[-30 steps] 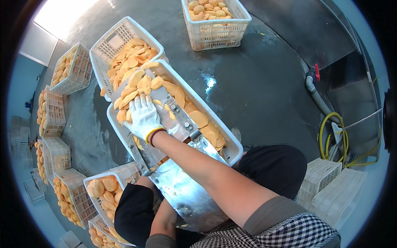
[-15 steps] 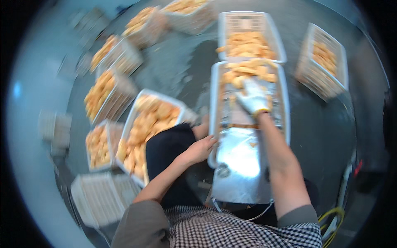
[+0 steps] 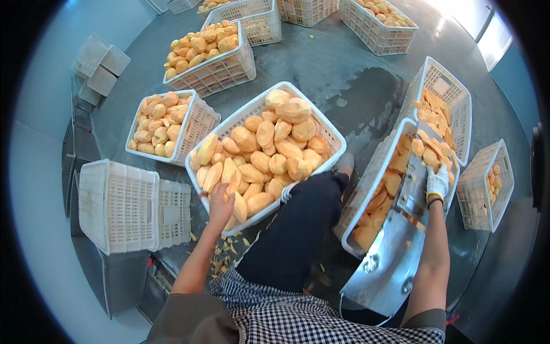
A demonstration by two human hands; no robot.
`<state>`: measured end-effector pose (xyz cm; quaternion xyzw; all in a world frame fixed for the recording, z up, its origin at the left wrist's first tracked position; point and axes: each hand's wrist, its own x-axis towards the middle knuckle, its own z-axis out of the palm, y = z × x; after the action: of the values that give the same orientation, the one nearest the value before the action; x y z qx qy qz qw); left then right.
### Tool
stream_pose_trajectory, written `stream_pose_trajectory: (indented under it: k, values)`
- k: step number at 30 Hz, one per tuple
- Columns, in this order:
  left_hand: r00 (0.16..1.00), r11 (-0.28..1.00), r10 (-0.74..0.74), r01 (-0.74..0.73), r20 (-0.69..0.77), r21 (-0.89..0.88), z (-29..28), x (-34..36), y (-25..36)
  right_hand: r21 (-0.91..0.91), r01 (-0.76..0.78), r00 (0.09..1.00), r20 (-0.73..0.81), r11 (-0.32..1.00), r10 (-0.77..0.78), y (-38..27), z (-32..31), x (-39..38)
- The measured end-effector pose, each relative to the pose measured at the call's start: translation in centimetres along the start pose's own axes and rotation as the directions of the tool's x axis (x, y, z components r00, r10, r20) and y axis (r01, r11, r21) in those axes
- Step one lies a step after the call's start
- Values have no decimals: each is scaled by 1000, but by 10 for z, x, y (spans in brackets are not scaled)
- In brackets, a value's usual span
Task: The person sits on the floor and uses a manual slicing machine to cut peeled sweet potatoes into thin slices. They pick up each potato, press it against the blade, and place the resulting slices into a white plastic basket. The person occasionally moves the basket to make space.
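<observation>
My bare left hand (image 3: 221,207) reaches over the near rim of a white crate (image 3: 338,135) heaped with peeled, pale-orange lumps (image 3: 249,172). Its fingers are stretched and apart, touching the lumps at the left side. On the right, a shiny metal slicing board (image 3: 378,258) slopes across another white crate (image 3: 346,229) with flat orange slices (image 3: 375,209) in it. My right hand (image 3: 437,183), in a white glove, rests at the board's far end with its fingers extended. Beside its fingertips lie pale-orange pieces (image 3: 429,155); what is under the palm is hidden.
Beyond the board stands a crate of slices (image 3: 435,112); a part-filled crate (image 3: 487,189) is at the right. Full crates (image 3: 212,69) line the far left. Stacked crates (image 3: 126,203) stand near the left wall. Peel scraps (image 3: 226,255) litter the floor by my leg.
My view has turned left, so the board now appears farther right. My left hand has left the board crate's edge and reached into the crate of lumps. My right hand remains on the board.
</observation>
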<state>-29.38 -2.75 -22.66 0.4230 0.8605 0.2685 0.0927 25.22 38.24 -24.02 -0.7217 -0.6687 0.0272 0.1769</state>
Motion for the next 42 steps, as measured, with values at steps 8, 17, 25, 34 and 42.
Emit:
stream_pose_trajectory:
  k: [8, 17, 25, 34, 42]
  values:
    - [993, 994, 50, -60, 111, 88, 103, 178, 57, 534, -268, 963, 177, 802, 204, 23, 50, 108]
    - [949, 934, -33, 140, 313, -327, 107, 222, 5, 963, -230, 955, 196, 141, 222, -47, -6, 27]
    - [884, -149, 192, 457, 427, -877, 17, 120, 112, 932, -305, 891, 351, 194, -287, -226, -123, -84]
    - [877, 51, 345, 338, 334, -940, -32, 28, 277, 626, -739, 661, 600, -250, -452, -287, -194, -180]
    - [849, 313, 424, 188, 314, -931, -29, -17, 289, 23, -739, 522, 651, -674, -551, -236, -228, -241]
